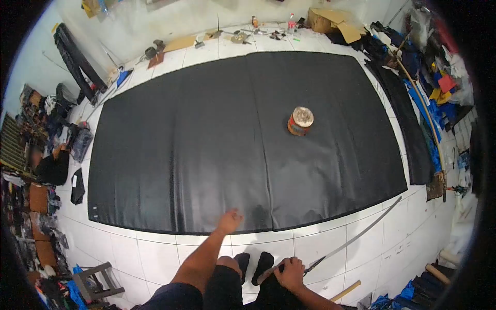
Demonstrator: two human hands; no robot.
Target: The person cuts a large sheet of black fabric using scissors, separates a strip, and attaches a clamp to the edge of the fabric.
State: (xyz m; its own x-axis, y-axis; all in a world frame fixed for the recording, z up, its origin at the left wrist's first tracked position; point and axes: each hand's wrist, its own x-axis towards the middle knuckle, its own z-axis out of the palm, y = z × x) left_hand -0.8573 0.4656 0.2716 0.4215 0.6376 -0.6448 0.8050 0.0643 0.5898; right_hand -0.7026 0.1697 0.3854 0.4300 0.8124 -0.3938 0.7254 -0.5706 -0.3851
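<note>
A large black sheet [212, 139] lies spread on the floor, with a seam or overlapping edge running from front to back. Over its near edge reaches my left hand [230, 222], fingers partly stretched out and holding nothing; whether it touches the sheet I cannot tell. My right hand [292, 273] rests by my knee with curled fingers around something dark, mostly hidden. Beside that hand, a long thin grey strip [361, 232] runs out across the tiles toward the sheet's right corner. A round orange can [299, 124] with a whitish, stained top stands on the sheet.
White tiles [155, 253] surround the sheet. A small grey stool [98, 281] stands at lower left. Piled materials and a long pole [421, 103] line the right side. Cardboard [336, 23], a bottle [291, 23] and tools sit along the back wall. Another person [51, 163] is at far left.
</note>
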